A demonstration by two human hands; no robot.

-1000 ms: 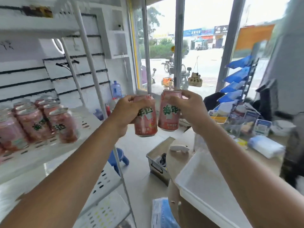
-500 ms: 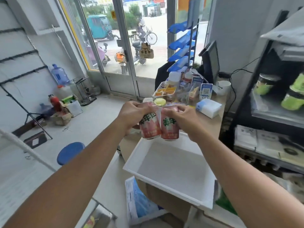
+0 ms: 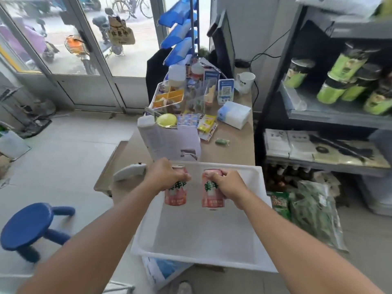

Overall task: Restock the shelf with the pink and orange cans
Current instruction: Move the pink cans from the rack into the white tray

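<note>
I hold two pink and orange cans with green lettering, one in each hand, upright over a white tray [image 3: 257, 211]. My left hand [image 3: 164, 176] grips the left can [image 3: 175, 195] from the top and side. My right hand [image 3: 228, 184] wraps the right can [image 3: 212, 197] the same way. The cans are a hand's width apart inside the far half of the tray; whether they touch its floor I cannot tell. The white shelf with the other cans is out of view.
The tray rests on a brown counter [image 3: 233, 149] crowded with a white box [image 3: 169, 139], a tissue pack [image 3: 233, 113], a cup and a monitor. A dark rack [image 3: 331, 115] of green cups stands right. A blue stool [image 3: 27, 228] stands left. A white scanner [image 3: 129, 171] lies beside the tray.
My view swung right, away from the white shelf to the counter. Both hands came down with the cans from chest height into the tray, and the cans moved apart.
</note>
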